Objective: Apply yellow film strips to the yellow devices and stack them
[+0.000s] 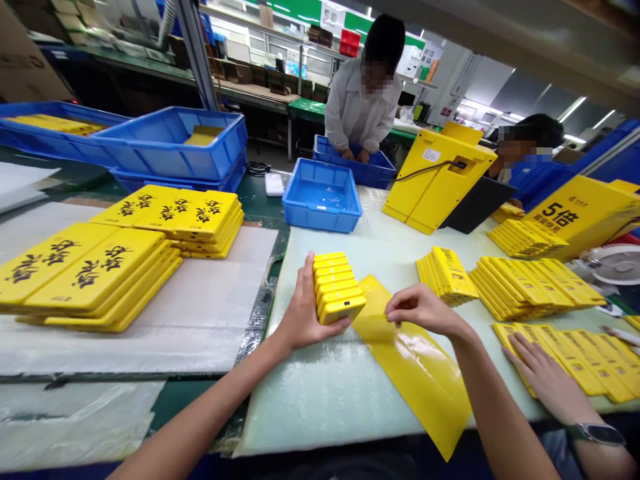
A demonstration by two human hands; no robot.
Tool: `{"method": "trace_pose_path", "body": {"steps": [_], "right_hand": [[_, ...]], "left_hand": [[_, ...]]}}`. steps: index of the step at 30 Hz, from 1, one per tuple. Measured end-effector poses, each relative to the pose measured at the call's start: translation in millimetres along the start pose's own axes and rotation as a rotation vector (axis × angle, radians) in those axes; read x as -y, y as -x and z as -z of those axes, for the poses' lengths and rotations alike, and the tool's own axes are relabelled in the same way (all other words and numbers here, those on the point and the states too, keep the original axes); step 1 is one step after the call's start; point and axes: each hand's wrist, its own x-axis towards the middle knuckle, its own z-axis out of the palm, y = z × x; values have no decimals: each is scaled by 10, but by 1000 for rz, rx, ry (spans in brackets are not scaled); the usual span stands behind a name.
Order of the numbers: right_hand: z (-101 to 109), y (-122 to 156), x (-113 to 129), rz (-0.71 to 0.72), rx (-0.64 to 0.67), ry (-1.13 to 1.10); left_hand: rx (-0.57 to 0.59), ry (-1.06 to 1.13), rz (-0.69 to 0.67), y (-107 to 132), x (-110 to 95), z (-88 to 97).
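My left hand (303, 308) is closed around a stack of several yellow power banks (336, 287), standing on edge on the bubble-wrap mat (330, 387). My right hand (419, 309) pinches the upper edge of a glossy yellow sheet (417, 367) that lies flat beside that stack and reaches toward the table's near edge. Both hands sit close together at the mat's centre.
Another person's hand with a wristwatch (547, 380) rests on a row of yellow power banks (575, 360) at right. More yellow stacks (520, 283), yellow panels (90, 273), blue bins (323, 197), a yellow cabinet (435, 177) and two co-workers stand around.
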Motion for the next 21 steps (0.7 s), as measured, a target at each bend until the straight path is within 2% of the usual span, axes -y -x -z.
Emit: {"method": "trace_pose_path", "body": {"steps": [3, 5, 7, 12, 21], "right_hand": [[18, 133, 442, 137, -98, -157], [-85, 110, 686, 231, -171, -191], [-228, 23, 838, 278, -186, -170], [-454, -176, 899, 298, -125, -78], [-527, -233, 989, 284, -98, 1]], "left_hand": [[4, 13, 9, 6, -10, 0], [-3, 16, 3, 9, -8, -6], [-13, 23, -2, 11, -1, -16], [-15, 48, -18, 11, 8, -32], [-13, 60, -1, 8, -4, -32]]}}
